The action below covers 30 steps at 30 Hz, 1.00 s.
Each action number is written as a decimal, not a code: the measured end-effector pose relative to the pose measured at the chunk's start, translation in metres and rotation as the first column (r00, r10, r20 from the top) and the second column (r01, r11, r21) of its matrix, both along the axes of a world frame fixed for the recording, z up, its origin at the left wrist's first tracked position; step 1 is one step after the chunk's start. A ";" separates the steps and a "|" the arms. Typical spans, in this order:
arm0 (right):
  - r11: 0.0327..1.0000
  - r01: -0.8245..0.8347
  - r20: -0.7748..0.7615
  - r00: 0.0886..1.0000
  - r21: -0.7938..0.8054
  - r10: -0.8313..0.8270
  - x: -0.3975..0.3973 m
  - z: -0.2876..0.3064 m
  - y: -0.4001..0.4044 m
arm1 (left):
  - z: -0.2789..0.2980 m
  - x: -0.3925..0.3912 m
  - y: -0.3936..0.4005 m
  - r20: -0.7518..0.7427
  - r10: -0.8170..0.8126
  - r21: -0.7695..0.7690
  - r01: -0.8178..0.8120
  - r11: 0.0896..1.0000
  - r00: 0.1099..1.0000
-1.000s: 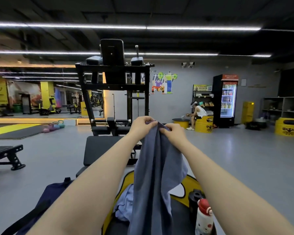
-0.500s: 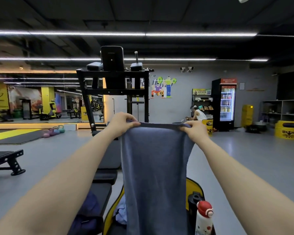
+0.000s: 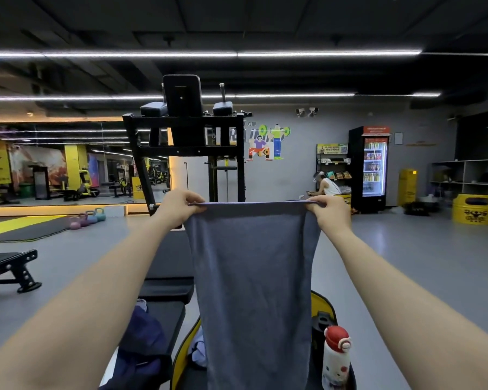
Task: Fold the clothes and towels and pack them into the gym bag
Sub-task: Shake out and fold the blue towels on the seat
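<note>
Left hand (image 3: 181, 207) and right hand (image 3: 328, 211) pinch the top corners of the grey-blue terry towel (image 3: 254, 282), hanging at six o'clock; its tail could topple the red-capped white bottle (image 3: 335, 358).

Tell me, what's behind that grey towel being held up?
The grey towel, gripped by the left hand and right hand, hides most of a yellow-edged gym bag. A pale blue cloth peeks out inside; the rest is covered.
</note>
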State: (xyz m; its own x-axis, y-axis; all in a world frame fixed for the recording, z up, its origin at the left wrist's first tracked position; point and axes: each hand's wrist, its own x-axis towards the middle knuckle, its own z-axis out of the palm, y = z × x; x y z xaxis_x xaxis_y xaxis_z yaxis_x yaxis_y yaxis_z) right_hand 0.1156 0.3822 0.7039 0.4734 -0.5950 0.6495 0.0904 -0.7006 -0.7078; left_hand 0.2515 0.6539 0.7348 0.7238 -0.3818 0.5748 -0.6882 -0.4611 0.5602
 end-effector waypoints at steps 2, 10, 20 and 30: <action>0.999 0.020 0.008 1.000 -0.026 -0.019 -0.006 0.002 -0.001 | 0.001 -0.001 -0.002 0.021 0.024 -0.114 -0.022 0.993 0.999; 0.999 0.020 0.111 0.994 -0.046 -0.015 -0.021 0.017 0.000 | 0.009 -0.011 -0.009 0.095 0.069 -0.248 -0.043 0.968 0.993; 0.998 0.043 0.100 0.994 -0.043 -0.039 -0.026 0.017 -0.001 | 0.005 -0.018 -0.006 0.086 0.085 -0.296 -0.056 0.953 0.993; 0.998 0.008 -0.104 0.995 0.062 -0.002 0.009 -0.045 -0.018 | -0.045 0.013 -0.021 -0.060 0.060 -0.178 -0.070 0.982 0.996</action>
